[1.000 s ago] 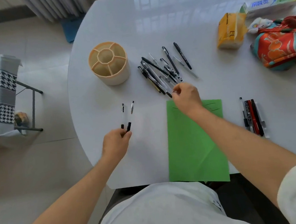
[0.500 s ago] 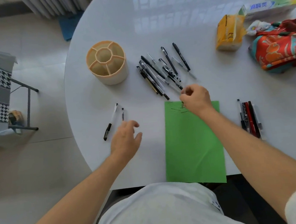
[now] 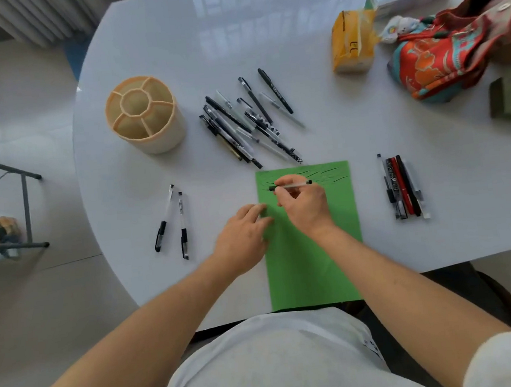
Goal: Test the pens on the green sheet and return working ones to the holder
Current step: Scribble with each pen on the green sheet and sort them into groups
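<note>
Glossy white table (image 3: 262, 35), matt green paper sheet (image 3: 315, 269), beige plastic holder (image 3: 160, 137)

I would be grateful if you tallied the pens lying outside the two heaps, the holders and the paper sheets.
Pens: 3, a pair left of the sheet and one pen in the right hand
Holders: 1, the holder
Sheets: 1
Total: 5
</note>
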{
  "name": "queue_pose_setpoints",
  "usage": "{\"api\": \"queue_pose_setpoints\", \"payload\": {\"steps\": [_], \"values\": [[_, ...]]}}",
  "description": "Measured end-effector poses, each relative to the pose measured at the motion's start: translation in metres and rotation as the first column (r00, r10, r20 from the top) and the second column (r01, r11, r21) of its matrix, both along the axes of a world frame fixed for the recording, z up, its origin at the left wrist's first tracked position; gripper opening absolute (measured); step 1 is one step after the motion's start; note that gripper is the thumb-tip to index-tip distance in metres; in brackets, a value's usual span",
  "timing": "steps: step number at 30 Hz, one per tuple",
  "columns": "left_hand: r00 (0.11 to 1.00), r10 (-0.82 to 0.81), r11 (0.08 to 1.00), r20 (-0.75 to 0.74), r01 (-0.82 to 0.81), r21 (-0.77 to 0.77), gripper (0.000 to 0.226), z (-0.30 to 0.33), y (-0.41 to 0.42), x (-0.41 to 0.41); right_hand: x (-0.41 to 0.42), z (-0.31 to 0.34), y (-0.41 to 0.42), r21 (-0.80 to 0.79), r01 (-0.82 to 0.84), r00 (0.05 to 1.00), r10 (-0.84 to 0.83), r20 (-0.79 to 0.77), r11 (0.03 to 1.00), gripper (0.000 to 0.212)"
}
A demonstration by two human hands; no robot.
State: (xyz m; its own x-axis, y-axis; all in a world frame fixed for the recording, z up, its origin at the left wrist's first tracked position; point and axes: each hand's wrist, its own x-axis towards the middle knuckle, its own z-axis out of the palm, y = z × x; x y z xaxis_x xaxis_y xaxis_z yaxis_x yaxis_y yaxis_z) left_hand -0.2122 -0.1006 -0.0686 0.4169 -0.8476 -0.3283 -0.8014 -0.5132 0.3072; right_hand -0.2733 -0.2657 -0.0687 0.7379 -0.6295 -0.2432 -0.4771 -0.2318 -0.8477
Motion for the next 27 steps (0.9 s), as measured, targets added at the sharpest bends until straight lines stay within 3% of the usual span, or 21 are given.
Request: {"api": "queue_pose_setpoints", "payload": {"steps": [5,10,12,15,18,21,23,27], "values": [[1.0,0.007,1.0,-0.007,-0.007,0.028,0.052,0.004,-0.003,0.0,0.009,0.0,0.0,-0.238,-0.184,0.983,0.173,-0.066,0.954,0.015],[0.999,0.043,0.999,-0.028,-0.042,0.029,0.05,0.007,-0.005,-0.002,0.006,0.0,-0.014,-0.317,-0.145,0.988,0.119,-0.1,0.937,0.016],[0.998,0.047,0.998,-0.037,-0.046,0.029,0.05,0.008,-0.005,-0.002,0.001,0.001,-0.02,-0.277,-0.117,0.991,0.093,-0.1,0.954,0.018],[0.998,0.054,0.998,-0.045,-0.052,0.029,0.05,0.008,-0.005,-0.001,-0.007,0.004,-0.027,-0.06,0.015,0.999,-0.017,-0.034,0.998,0.015],[0.998,0.048,0.998,-0.043,-0.047,0.03,0.052,0.009,-0.004,-0.002,-0.023,0.007,-0.037,0.137,0.168,0.985,-0.172,0.019,0.976,0.012],[0.997,0.05,0.998,-0.056,-0.047,0.041,0.054,0.008,-0.003,-0.003,-0.047,0.011,-0.053,0.198,0.21,0.977,-0.213,-0.006,0.958,0.011],[0.997,0.049,0.998,-0.059,-0.047,0.042,0.055,0.007,-0.003,-0.003,-0.064,0.013,-0.071,0.118,0.179,0.983,-0.172,-0.072,0.977,0.011],[0.997,0.051,0.998,-0.054,-0.049,0.038,0.055,0.006,-0.003,-0.005,-0.088,0.015,-0.115,-0.175,-0.005,0.936,-0.057,-0.347,0.985,0.012]]}}
